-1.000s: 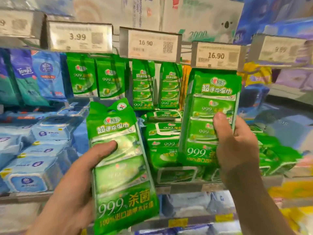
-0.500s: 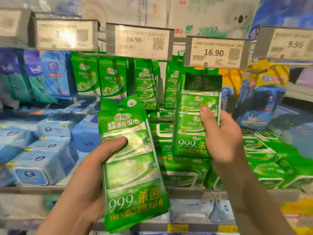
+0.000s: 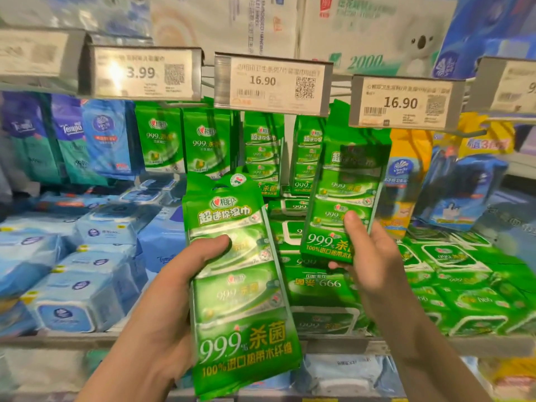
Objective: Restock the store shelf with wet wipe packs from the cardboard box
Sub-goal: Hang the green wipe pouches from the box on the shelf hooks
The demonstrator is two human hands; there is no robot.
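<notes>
Right hand (image 3: 374, 256) now lifted higher than a moment ago, grip clamped on a green pack (image 3: 345, 195), its top risen to just under the 16.90 tag (image 3: 406, 103) and among the hanging packs (image 3: 262, 152). Probably about to be hooked on the peg. Left hand (image 3: 174, 291) still gripping the spare pack (image 3: 240, 285) in front of the shelf (image 3: 72, 338). Box out of view.

Left hand (image 3: 162, 309): forearm raised from lower left, palm up, thumb pressed flat across a green pack it grips. Right hand (image 3: 374, 256): forearm raised from lower right, held higher, thumb forward, fingers curled behind a second pack.
</notes>
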